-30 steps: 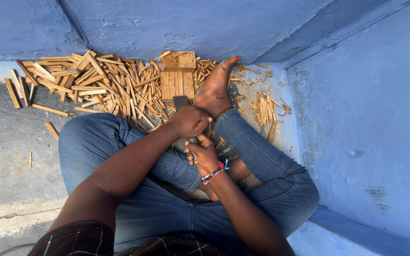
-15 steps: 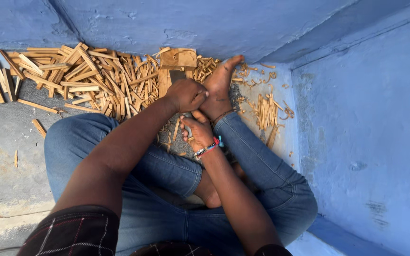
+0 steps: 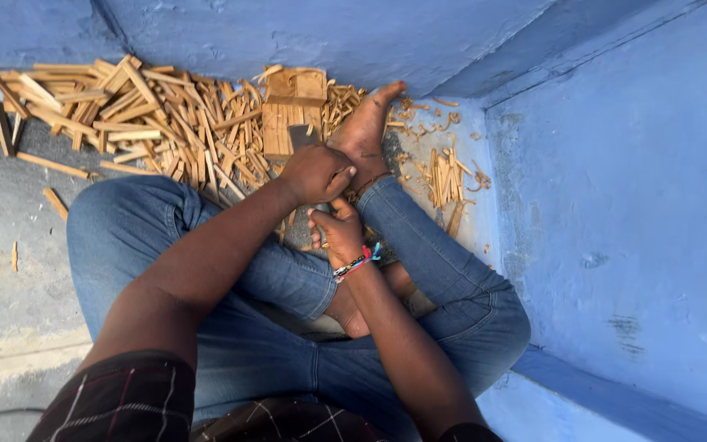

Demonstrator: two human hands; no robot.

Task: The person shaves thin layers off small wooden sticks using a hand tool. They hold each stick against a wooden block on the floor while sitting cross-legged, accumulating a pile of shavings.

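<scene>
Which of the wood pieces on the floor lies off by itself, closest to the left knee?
The short wood stick lying alone on the grey floor, just left of the left knee; the others sit heaped in the pile along the wall.

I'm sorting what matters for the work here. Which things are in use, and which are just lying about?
In use:
left hand, gripping a flat metal blade
right hand, closed below it; what it holds is hidden
wooden block

Lying about:
pile of split sticks
curled shavings
</scene>
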